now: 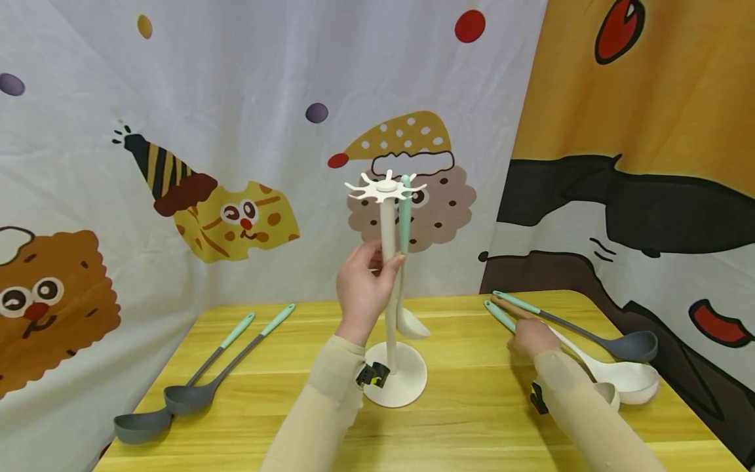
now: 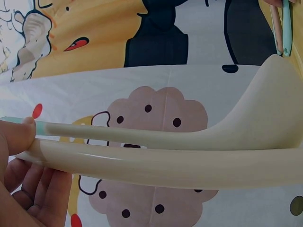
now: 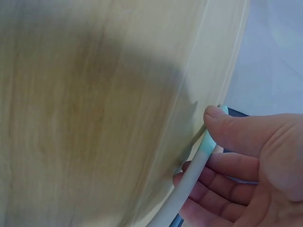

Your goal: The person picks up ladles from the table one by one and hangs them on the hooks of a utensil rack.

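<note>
My left hand (image 1: 364, 288) is at the pole of a white utensil stand (image 1: 387, 226) with a star-shaped top. A cream ladle with a mint handle (image 1: 405, 223) hangs upright along the pole, its bowl low on the right. In the left wrist view the thumb (image 2: 23, 135) lies on this ladle's handle and the fingers curl by the pole (image 2: 165, 168). At the right, my right hand (image 1: 533, 337) pinches another cream ladle by its mint handle (image 1: 500, 316), low over the table. The right wrist view shows the thumb on that handle (image 3: 207, 144).
A white ladle (image 1: 628, 380) with a brown handle and a grey ladle (image 1: 634, 345) lie beside the right hand. Two grey ladles (image 1: 191, 398) (image 1: 144, 425) with mint handles lie at the table's left. A printed cloth (image 1: 253, 85) hangs behind the wooden table (image 1: 460, 419).
</note>
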`<state>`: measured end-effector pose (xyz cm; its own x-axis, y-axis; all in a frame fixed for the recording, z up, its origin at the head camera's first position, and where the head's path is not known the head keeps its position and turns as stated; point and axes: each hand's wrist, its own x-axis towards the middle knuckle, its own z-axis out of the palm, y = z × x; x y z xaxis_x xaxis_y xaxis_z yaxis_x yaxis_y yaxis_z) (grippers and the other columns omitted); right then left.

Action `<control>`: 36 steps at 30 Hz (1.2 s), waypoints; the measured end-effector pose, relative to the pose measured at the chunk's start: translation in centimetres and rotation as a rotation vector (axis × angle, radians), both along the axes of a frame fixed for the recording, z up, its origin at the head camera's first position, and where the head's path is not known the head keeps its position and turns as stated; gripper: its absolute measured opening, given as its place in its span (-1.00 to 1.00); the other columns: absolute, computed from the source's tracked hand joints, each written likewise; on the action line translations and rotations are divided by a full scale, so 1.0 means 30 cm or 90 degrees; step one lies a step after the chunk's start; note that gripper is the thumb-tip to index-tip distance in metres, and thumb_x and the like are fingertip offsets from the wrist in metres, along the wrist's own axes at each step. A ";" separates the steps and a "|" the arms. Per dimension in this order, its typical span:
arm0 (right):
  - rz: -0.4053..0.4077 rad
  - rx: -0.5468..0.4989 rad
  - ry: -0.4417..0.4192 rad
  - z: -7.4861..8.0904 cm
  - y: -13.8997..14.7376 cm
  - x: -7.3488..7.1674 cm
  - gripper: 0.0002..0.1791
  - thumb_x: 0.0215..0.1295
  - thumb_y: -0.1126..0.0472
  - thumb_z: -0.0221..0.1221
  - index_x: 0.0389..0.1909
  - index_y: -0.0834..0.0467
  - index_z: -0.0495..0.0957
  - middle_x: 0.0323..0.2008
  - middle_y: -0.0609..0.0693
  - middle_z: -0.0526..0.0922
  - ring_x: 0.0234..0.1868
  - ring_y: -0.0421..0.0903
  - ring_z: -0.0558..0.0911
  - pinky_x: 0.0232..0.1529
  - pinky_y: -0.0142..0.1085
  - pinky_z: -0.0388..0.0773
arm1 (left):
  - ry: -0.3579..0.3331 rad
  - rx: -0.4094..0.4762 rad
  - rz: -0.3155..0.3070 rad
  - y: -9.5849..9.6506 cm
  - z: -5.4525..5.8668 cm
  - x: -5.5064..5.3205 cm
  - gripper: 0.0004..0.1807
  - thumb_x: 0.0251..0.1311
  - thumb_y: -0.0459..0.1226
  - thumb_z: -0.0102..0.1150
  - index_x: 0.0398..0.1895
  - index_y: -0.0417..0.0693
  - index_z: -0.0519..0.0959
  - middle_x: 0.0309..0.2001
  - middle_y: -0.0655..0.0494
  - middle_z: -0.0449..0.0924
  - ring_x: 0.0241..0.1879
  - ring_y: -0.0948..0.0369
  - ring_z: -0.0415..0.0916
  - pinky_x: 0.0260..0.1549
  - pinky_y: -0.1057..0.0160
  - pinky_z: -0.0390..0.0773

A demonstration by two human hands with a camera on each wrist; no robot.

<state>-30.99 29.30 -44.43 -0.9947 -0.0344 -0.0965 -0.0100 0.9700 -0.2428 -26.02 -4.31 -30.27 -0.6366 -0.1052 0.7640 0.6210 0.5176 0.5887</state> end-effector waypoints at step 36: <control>-0.019 -0.020 -0.010 -0.011 0.003 -0.008 -0.86 0.29 0.44 0.05 -0.19 0.40 0.53 -0.34 0.27 0.52 -0.39 0.17 0.54 -0.39 0.05 0.53 | 0.006 -0.008 0.006 -0.003 0.002 -0.001 -0.72 0.18 -0.17 0.40 -0.16 -0.17 0.66 -0.38 0.00 0.60 -0.41 0.14 0.63 -0.41 0.25 0.67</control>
